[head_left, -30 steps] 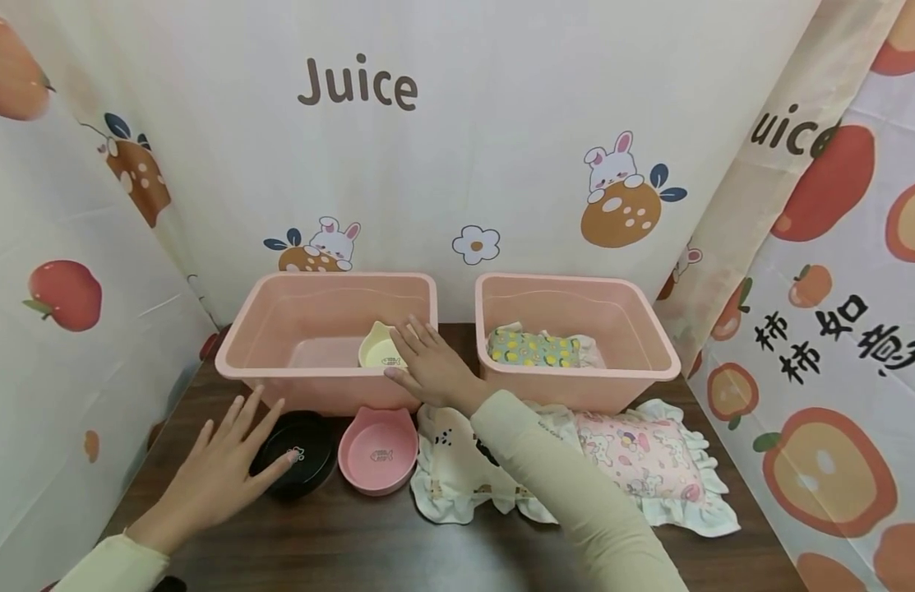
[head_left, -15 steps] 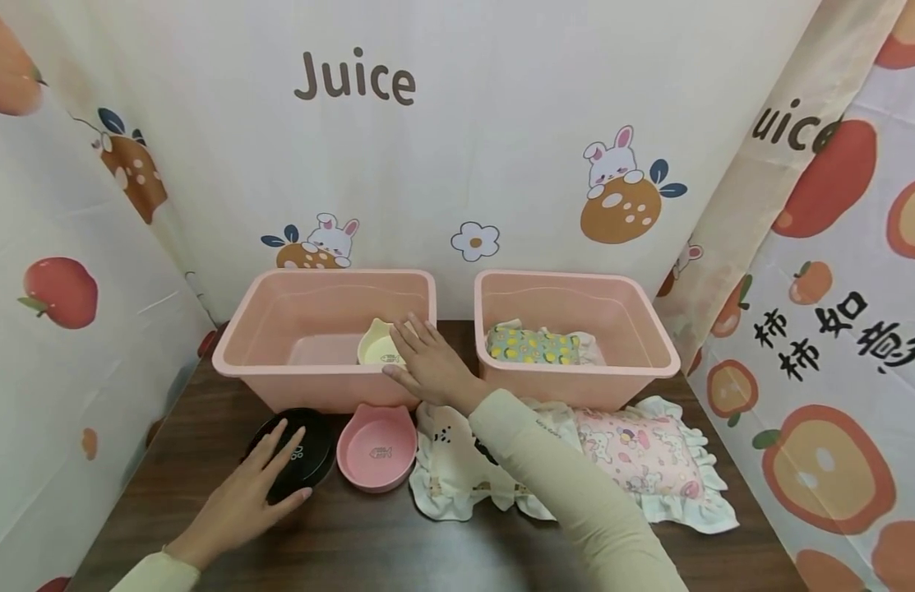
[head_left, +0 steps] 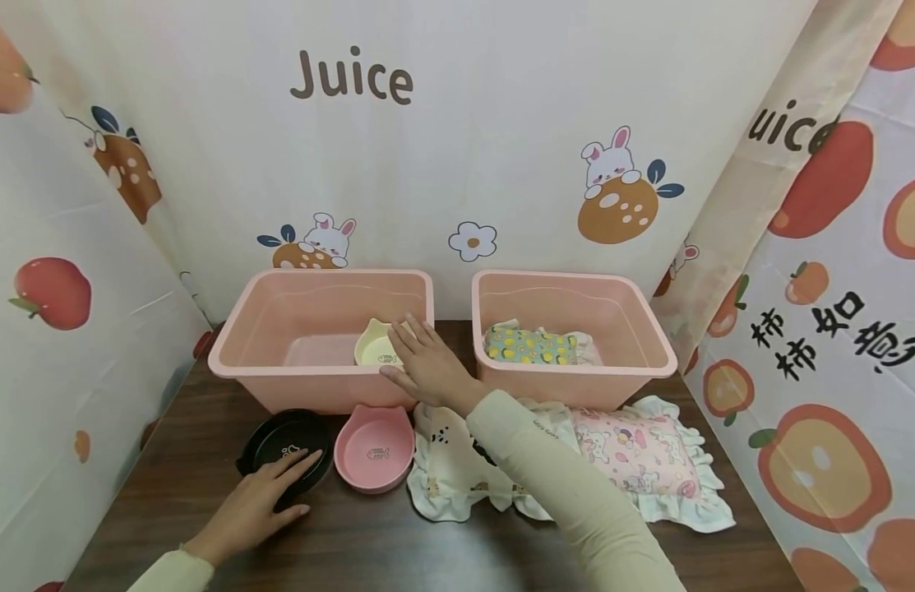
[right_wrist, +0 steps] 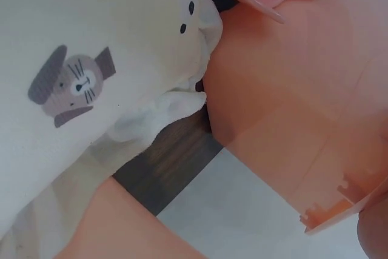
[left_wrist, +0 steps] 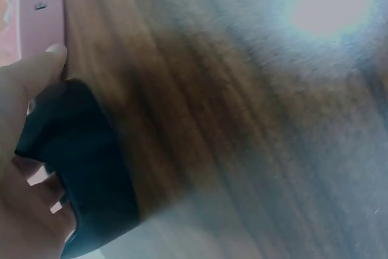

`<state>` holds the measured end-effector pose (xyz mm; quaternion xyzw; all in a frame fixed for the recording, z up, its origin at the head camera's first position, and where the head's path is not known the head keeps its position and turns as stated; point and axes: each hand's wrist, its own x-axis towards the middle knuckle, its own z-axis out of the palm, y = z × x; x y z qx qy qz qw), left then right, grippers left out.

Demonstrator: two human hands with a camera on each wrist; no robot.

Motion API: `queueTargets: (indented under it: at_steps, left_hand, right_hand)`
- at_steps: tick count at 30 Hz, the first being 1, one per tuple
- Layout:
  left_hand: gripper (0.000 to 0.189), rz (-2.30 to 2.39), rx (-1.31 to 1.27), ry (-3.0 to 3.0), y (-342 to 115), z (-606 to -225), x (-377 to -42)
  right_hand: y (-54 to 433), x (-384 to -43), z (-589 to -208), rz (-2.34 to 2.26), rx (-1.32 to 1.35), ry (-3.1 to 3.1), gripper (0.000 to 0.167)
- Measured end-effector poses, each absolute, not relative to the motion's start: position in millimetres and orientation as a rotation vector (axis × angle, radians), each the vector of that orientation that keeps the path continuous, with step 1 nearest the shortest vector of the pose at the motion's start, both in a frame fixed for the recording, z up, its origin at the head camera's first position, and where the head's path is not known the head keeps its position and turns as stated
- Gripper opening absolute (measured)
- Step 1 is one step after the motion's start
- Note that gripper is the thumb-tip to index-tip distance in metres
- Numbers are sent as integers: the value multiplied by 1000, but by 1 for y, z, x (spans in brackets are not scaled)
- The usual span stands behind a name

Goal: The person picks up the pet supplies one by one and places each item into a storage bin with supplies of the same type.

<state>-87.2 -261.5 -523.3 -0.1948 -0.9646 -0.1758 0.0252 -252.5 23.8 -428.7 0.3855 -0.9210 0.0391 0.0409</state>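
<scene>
My left hand (head_left: 250, 508) reaches over the near rim of a black cat-eared pet bowl (head_left: 261, 444), fingers inside it and thumb outside. In the left wrist view the bowl's dark wall (left_wrist: 91, 168) lies between thumb and curled fingers. Beside it on the table sits a pink cat-eared bowl (head_left: 376, 452). My right hand (head_left: 431, 362), fingers straight, lies over the front right corner of the left pink bin (head_left: 279, 372). A pale yellow bowl (head_left: 370, 345) is inside that bin, partly hidden by the hand.
The right pink bin (head_left: 575, 370) holds a small green lemon-print pillow (head_left: 531, 345). In front lie a cream ruffled pillow (head_left: 450, 469), partly under my right sleeve, and a pink ruffled pillow (head_left: 635, 452). Printed curtains (head_left: 472, 164) close off the back and sides of the table (head_left: 368, 543).
My left hand has come down and to the right, from beside the black bowl onto its near rim. The bowl has turned slightly. My right hand has stayed at the left bin.
</scene>
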Motion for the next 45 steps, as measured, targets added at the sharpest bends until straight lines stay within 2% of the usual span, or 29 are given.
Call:
queueTargets:
  at_steps: [13,28,40,45]
  left_hand:
    - [76,-473,-600,-2863,-257,-535,-88]
    - [51,-560,-458,-2884,-257,-534,-90]
    - [47,-576,-415,-2930,-256,-530,-93]
    - [47,-584,-410,-2935,-255,-529,-93]
  right_hand:
    - [24,-252,-431,96,1165,-2814,69]
    - [24,-253,-431,141,1186,-2815,68]
    - [24,-253,-431,163,1162,-2839,67]
    - [22,-250,-430,199,1057,-2884,73]
